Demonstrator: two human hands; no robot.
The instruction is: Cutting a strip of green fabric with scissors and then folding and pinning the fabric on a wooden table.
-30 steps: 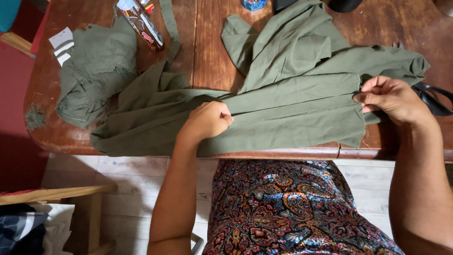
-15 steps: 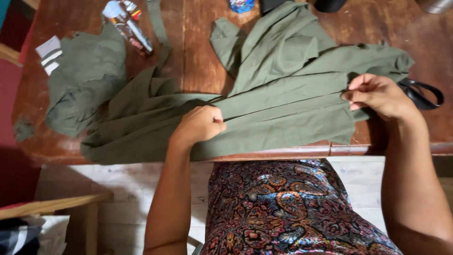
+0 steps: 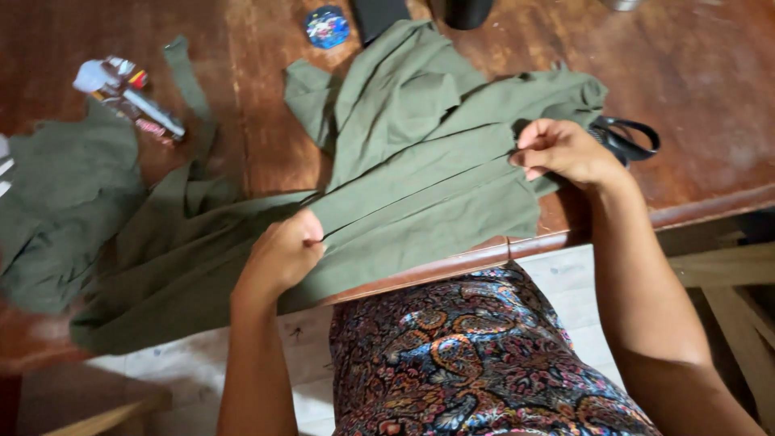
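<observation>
The view has tipped since a moment ago, so the worktop (image 3: pixel 694 73) edge now runs slanted, higher on the right. Both hands hold the same fold of the green cloth (image 3: pixel 420 186) as before. The scissors (image 3: pixel 626 139) show more now than they did earlier.

The left hand (image 3: pixel 278 257) has its grip closed, pinching a fold of the green cloth near the front edge of the worktop. The right hand (image 3: pixel 565 152) has its grip closed too, pinching the same fold further along, at the right end of the cloth. The fold runs in a straight line between the two hands.

The cloth lies spread on the worktop, and its near edge hangs a little over the front edge. The black scissors lie just behind the right hand. A second green piece (image 3: pixel 56 202) lies at the left, with a small packet (image 3: pixel 125 97) behind it. A round blue thing (image 3: pixel 327 26) sits at the back.

The right back part of the worktop is bare wood, with room to move.
</observation>
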